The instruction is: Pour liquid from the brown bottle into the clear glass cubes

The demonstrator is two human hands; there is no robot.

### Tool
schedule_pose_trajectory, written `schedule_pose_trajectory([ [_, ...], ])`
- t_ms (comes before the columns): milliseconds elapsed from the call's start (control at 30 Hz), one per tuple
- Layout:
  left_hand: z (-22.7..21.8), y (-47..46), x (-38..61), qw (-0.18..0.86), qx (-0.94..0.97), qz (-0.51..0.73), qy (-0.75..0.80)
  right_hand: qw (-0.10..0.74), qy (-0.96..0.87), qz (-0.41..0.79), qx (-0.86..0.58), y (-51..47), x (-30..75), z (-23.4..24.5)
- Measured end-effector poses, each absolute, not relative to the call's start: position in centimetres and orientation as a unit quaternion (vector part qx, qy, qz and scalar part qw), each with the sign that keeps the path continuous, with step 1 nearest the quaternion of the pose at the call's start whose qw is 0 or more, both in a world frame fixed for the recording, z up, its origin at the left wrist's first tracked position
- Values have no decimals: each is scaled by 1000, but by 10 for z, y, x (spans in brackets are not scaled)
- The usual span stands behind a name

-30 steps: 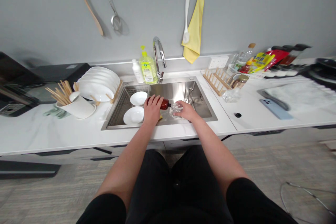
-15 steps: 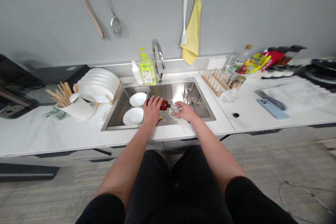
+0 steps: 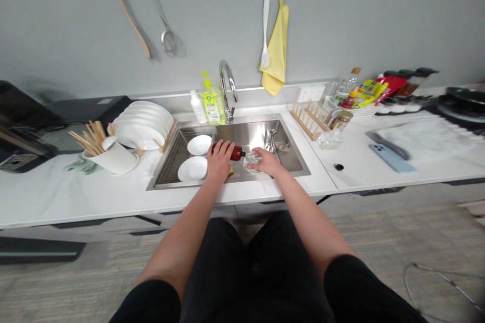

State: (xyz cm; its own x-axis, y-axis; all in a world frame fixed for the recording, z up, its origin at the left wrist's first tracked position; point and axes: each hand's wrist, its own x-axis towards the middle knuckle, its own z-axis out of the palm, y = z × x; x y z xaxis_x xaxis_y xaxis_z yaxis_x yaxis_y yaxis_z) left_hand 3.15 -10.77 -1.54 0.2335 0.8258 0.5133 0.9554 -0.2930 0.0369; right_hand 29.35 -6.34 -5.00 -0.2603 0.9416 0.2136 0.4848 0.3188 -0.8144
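Observation:
Over the steel sink [image 3: 303, 164], my left hand [image 3: 220, 160] is closed round a dark red-brown bottle [image 3: 237, 153] tipped on its side, its narrow neck pointing right. My right hand [image 3: 268, 161] is closed on a clear glass [image 3: 253, 158], held right at the bottle's mouth; the fingers cover part of it. Whether liquid passes between them is too small to tell. Two white bowls [image 3: 199, 145] stand in the sink's left part, the nearer one beside my left hand. A bit of something yellow [image 3: 231, 172] shows below the bottle.
Behind the sink rise the faucet [image 3: 227, 86], a yellow-green soap bottle [image 3: 212, 103] and a white bottle [image 3: 197, 107]. White plates [image 3: 144, 123] and a chopstick holder [image 3: 117, 157] stand left. A wooden rack [image 3: 308, 120], small black cap [image 3: 338, 167] and phone [image 3: 392, 158] lie right.
The view has tilted slightly, so the wall and counter sit a little lower. Both hands keep their hold on the bottle and the glass, in nearly the same place.

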Motion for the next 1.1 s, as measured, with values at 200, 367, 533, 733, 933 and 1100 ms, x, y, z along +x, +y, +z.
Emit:
schedule_pose_trajectory([
  [200,-20,-106,30,154,-773,-235,-569,365,-729,319,-483,-60,295,-57],
  [367,-21,-105,29,156,-777,-240,-561,363,-733,318,-479,-56,296,-63],
  [533,-22,-105,28,157,-774,-246,-561,364,-732,320,-478,-54,295,-66],
  [733,-22,-105,28,162,-776,-245,-559,366,-731,321,-478,-54,295,-67],
  [933,-21,-106,28,160,-777,-249,-555,370,-735,319,-470,-53,296,-68],
  [1100,-19,-107,28,142,-777,-255,-558,369,-736,320,-469,-53,296,-69],
])
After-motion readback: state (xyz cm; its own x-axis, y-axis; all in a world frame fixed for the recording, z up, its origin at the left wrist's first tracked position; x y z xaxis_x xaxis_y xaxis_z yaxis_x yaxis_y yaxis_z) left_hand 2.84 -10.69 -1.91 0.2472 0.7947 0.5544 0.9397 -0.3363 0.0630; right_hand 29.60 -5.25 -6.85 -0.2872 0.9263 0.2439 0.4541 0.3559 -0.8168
